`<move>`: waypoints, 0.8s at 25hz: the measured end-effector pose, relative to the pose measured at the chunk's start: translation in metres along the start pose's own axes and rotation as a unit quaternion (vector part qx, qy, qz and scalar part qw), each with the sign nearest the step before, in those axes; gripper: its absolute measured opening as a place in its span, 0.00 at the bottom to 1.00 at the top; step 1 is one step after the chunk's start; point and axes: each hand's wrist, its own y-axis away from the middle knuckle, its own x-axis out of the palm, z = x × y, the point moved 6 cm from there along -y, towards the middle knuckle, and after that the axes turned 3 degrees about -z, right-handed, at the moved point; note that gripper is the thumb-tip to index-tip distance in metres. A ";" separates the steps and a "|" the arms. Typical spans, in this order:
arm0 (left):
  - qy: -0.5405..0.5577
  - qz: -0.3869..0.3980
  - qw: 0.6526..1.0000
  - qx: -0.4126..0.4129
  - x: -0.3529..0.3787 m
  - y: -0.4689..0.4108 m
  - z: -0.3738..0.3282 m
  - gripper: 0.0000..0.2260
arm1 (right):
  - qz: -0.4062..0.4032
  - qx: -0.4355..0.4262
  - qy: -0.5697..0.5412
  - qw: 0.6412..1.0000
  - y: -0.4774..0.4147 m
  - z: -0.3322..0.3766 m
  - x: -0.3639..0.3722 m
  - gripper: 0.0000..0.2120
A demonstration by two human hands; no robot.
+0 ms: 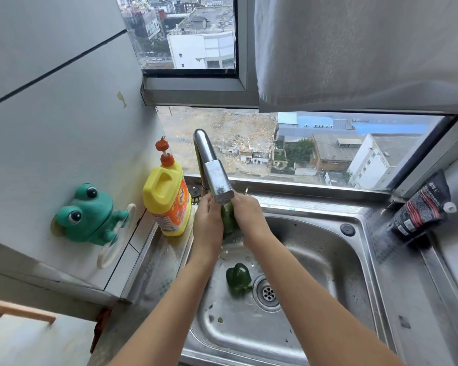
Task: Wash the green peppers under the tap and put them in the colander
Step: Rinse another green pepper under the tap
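Note:
Both my hands hold one green pepper [228, 220] right under the head of the steel tap [217, 180], above the back of the sink [328, 249]. My left hand [208, 223] grips its left side and my right hand [250, 220] wraps its right side; only a strip of green shows between them. A second green pepper [238, 278] lies in the sink bowl just left of the drain [268, 293]. No colander is in view.
A yellow detergent bottle [168, 199] with an orange pump stands at the sink's left rim. A green frog holder [90, 215] hangs on the left wall. A black pouch [421, 210] leans at the right corner. A white cloth [354, 48] hangs above.

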 end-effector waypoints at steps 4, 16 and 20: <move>0.028 -0.016 0.999 0.021 -0.004 -0.006 0.011 0.25 | 0.005 -0.016 -0.007 1.000 -0.002 0.002 0.006 0.11; 0.115 0.056 0.978 -0.167 0.017 0.000 0.042 0.18 | -0.090 -0.164 0.201 0.962 -0.005 -0.025 -0.010 0.20; 0.023 0.084 0.975 -0.206 0.014 0.019 0.063 0.16 | -0.011 0.083 0.153 0.985 -0.028 -0.040 -0.029 0.22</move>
